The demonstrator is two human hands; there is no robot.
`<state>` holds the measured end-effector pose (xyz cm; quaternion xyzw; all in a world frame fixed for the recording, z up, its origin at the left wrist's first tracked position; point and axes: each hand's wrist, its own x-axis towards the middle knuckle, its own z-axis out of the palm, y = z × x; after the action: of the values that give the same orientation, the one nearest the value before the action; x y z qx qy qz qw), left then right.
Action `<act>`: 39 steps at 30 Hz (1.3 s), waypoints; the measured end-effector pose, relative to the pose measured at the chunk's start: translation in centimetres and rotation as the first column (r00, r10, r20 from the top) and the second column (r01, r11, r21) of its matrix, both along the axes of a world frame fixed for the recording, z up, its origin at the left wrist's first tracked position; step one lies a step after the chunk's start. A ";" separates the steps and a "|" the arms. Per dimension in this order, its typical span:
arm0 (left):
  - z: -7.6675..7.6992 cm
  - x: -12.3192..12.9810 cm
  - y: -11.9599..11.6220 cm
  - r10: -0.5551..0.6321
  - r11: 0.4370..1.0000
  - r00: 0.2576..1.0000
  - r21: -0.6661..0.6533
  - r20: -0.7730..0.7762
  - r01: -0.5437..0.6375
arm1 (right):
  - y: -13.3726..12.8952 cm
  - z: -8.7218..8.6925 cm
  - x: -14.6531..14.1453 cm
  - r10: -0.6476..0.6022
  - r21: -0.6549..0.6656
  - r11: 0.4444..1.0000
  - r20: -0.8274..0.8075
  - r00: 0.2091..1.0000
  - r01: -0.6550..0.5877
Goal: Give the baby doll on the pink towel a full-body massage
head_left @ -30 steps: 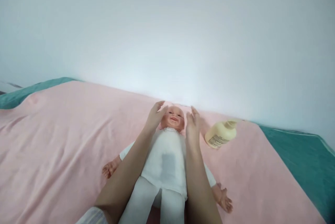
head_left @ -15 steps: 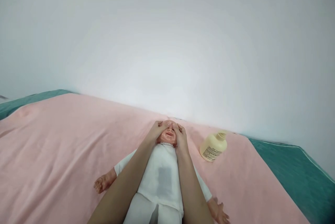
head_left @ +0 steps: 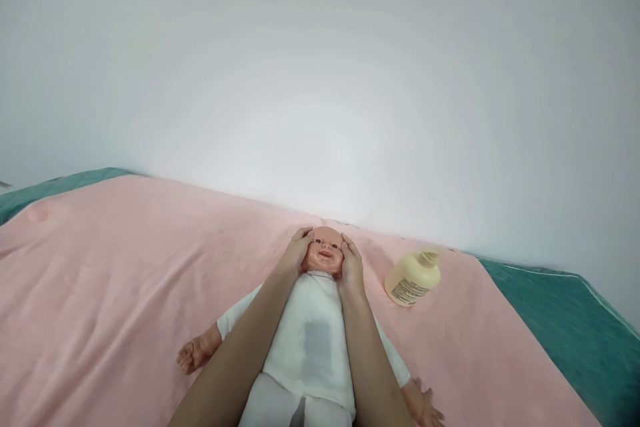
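A baby doll (head_left: 309, 340) in white clothes with a grey patch on its front lies on its back, arms spread out. My left hand (head_left: 299, 248) is cupped round the left side of the doll's head (head_left: 325, 252), and my right hand (head_left: 351, 262) round the right side. Both thumbs rest near the temples, and the doll's eyes and mouth show between them. Fingers under or behind the head are partly hidden. To the right of the head stands a pale yellow bottle (head_left: 413, 279) with a printed label.
A pink cloth (head_left: 125, 267) with folds lies under the doll. Green fabric (head_left: 565, 314) shows past its right edge and at the far left. Behind the cloth rises a white wall (head_left: 320, 80).
Both thumbs have moved outward from the doll's brow and eyes to the sides of its head, uncovering the eyes. The camera view has shifted slightly.
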<state>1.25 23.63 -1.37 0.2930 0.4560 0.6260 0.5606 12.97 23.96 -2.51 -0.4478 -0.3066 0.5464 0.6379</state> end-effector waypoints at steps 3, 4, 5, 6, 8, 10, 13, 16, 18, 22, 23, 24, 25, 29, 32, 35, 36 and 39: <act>0.3 0.1 -0.5 0.000 1.000 1.000 0.030 0.012 0.000 | -0.3 0.3 -0.2 -0.005 0.009 1.000 0.003 1.000 0.005; 0.4 0.1 -0.7 -0.008 0.999 1.000 0.041 0.015 0.008 | -0.4 0.4 -0.3 -0.004 0.013 1.000 0.008 1.000 0.004; 0.5 0.2 -0.8 -0.018 0.999 1.000 0.048 0.016 0.017 | -0.5 0.5 -0.4 -0.001 0.017 1.000 0.016 1.000 0.001; 0.5 0.2 -1.0 -0.024 0.998 1.000 0.052 0.014 0.023 | -0.6 0.6 -0.5 0.001 0.022 1.000 0.025 1.000 -0.002; 0.4 0.2 -1.0 -0.023 0.999 1.000 0.044 -0.002 0.023 | -0.8 0.7 -0.6 0.002 0.027 1.000 0.049 0.999 -0.004; 0.1 0.1 -0.8 -0.010 1.000 1.000 0.028 -0.028 0.011 | -0.8 0.7 -0.6 -0.003 0.021 1.000 0.070 0.998 0.002; -0.2 -0.1 -0.5 -0.001 1.000 0.999 0.017 -0.053 0.002 | -0.6 0.4 -0.5 -0.011 0.004 1.000 0.083 0.996 0.011; -0.4 -0.1 -0.3 -0.001 1.000 0.998 0.019 -0.056 0.002 | -0.2 0.0 -0.5 -0.020 0.000 1.000 0.082 0.996 0.020; -0.5 0.0 -0.2 0.001 1.000 0.999 0.028 -0.052 0.000 | -0.1 -0.2 -0.4 -0.022 0.001 1.000 0.072 0.997 0.022; -0.9 0.1 0.2 -0.001 0.998 0.999 0.058 -0.036 0.003 | 0.0 -0.4 -0.1 -0.003 0.015 1.000 0.045 0.999 0.002; -1.0 0.1 0.3 0.000 0.998 1.000 0.062 -0.030 0.001 | 0.1 -0.4 -0.1 0.000 0.020 1.000 0.039 0.999 -0.001; -1.1 0.0 0.4 0.004 0.998 1.000 0.065 -0.025 -0.002 | 0.1 -0.5 0.0 0.000 0.024 1.000 0.032 1.000 -0.001; -1.1 0.0 0.5 0.009 0.998 1.000 0.065 -0.021 -0.007 | 0.1 -0.5 0.0 -0.001 0.027 1.000 0.025 1.000 0.000; -1.0 -0.2 0.4 0.015 0.998 1.000 0.061 -0.008 -0.014 | 0.0 -0.3 -0.1 -0.005 0.032 0.999 0.009 1.000 0.004; -0.5 -0.1 -0.2 -0.009 0.998 1.000 0.060 0.001 0.008 | -0.2 -0.1 -0.4 0.009 0.047 0.999 0.017 1.000 -0.010; 0.0 0.0 -0.8 -0.028 0.998 1.000 0.054 -0.012 0.029 | -0.5 0.0 -0.5 0.023 0.058 0.998 0.047 0.999 -0.025; 0.1 0.0 -0.8 -0.026 0.998 0.999 0.050 -0.023 0.027 | -0.5 -0.1 -0.4 0.024 0.061 0.998 0.060 0.998 -0.027; 0.2 -0.1 -0.9 -0.007 0.999 0.998 0.033 -0.061 0.009 | -0.4 -0.3 -0.3 0.024 0.061 0.998 0.094 0.995 -0.030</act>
<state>1.10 22.77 -1.18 0.3229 0.4612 0.6220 0.5442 12.69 23.53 -2.78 -0.4485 -0.3589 0.5236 0.6292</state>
